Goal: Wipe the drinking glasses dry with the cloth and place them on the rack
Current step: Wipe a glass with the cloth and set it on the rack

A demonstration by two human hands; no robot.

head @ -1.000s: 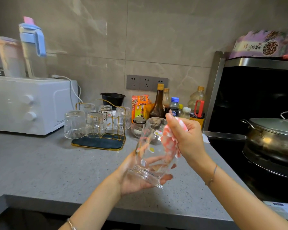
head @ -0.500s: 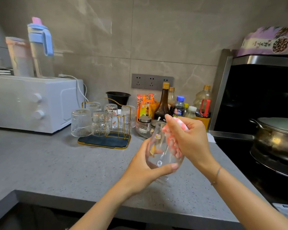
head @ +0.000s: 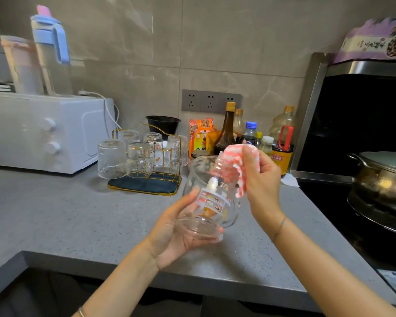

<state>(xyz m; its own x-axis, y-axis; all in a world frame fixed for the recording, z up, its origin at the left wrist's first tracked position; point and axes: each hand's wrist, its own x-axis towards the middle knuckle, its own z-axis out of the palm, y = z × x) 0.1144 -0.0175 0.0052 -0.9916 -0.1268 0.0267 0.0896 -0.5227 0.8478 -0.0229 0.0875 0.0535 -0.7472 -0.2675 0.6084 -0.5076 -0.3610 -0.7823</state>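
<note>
My left hand (head: 174, 232) grips a clear drinking glass (head: 209, 197) with a printed picture, cupping its base and holding it tilted above the counter. My right hand (head: 261, 181) holds a pink and white cloth (head: 236, 161) pushed over the glass's rim and into its mouth. Behind, a gold wire rack (head: 160, 177) on a dark blue tray carries several upturned glasses (head: 138, 160). A ribbed glass (head: 111, 159) stands upside down at the rack's left edge.
A white oven (head: 44, 131) with two jugs on top sits at the left. Sauce bottles (head: 226, 131) and packets line the wall behind the glass. A steel pot (head: 382, 179) sits on the black hob at the right. The grey counter (head: 66, 213) spreads in front.
The glass has turned in my left hand, its printed picture now facing me and its base lying in my palm. My right hand has lifted the cloth higher at the rim.
</note>
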